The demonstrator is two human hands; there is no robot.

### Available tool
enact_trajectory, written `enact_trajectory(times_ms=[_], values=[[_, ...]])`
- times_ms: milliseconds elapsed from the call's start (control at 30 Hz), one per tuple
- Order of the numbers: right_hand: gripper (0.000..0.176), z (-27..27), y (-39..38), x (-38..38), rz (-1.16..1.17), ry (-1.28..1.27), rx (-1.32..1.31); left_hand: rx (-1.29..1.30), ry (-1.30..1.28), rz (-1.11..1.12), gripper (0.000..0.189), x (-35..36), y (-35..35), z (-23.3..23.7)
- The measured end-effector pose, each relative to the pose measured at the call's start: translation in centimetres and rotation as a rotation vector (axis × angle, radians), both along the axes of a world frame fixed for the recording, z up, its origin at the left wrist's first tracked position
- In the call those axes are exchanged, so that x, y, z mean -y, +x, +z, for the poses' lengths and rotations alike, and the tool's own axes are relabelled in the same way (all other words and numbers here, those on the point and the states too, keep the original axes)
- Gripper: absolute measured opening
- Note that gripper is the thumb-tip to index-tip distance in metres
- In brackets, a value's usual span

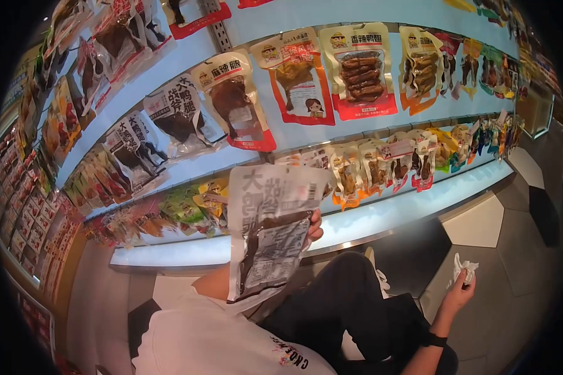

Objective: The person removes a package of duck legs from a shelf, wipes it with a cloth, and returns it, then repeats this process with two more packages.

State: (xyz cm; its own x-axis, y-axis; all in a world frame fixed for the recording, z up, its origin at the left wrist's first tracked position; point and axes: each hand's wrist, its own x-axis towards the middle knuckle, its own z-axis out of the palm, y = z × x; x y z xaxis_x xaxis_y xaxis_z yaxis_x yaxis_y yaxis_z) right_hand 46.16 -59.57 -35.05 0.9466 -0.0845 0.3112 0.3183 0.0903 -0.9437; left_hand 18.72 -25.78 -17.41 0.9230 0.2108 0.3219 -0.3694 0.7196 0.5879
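A large vacuum-sealed package with a clear and white pouch and dark meat inside is held upright in front of the shelves. My left hand grips its right edge; only the fingers show, and the pouch hides the rest. Away to the right, over the floor, my right hand is closed on a crumpled white tissue. A dark band circles the right wrist.
Lit shelves hold hanging meat packages, among them a red and cream one. A glowing bottom ledge runs above the tiled floor. More racks of packages stand at the left.
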Motion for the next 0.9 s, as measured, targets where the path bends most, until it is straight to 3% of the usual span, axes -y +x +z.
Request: enact_trajectory(times_ms=[67, 200, 333, 600, 733, 833, 900], values=[[0.028, -0.8, 0.4, -0.4, -0.008, -0.011, 0.009, 0.08, 0.306, 0.179, 0.052, -6.5, -3.4, 2.4], [0.027, -1.1, 0.2, -0.5, 0.045, -0.034, -0.019, -0.042, 0.462, 1.213, 0.026, -10.2, -9.8, 11.4], [0.027, -2.0, 0.6, -0.2, 0.027, -0.085, -0.008, 0.027, 0.833, 1.938, 0.017, -14.7, -14.3, 16.5], [0.027, -4.6, 1.6, 0.2, 0.022, -0.07, -0.056, -0.203, 0.915, 2.365, 0.02, -20.4, -17.3, 18.3], [0.025, -6.1, 2.2, 0.5, 0.004, -0.076, -0.076, -0.237, 0.983, 2.376, 0.023, -22.2, -17.3, 18.0], [0.025, -6.9, 2.5, 0.2, -0.012, -0.086, -0.077, -0.266, 0.923, 2.221, 0.027, -22.7, -16.8, 17.9], [0.026, -7.4, 2.5, 0.1, -0.011, -0.087, -0.099, -0.25, 0.96, 2.238, 0.029, -22.5, -16.6, 17.9]])
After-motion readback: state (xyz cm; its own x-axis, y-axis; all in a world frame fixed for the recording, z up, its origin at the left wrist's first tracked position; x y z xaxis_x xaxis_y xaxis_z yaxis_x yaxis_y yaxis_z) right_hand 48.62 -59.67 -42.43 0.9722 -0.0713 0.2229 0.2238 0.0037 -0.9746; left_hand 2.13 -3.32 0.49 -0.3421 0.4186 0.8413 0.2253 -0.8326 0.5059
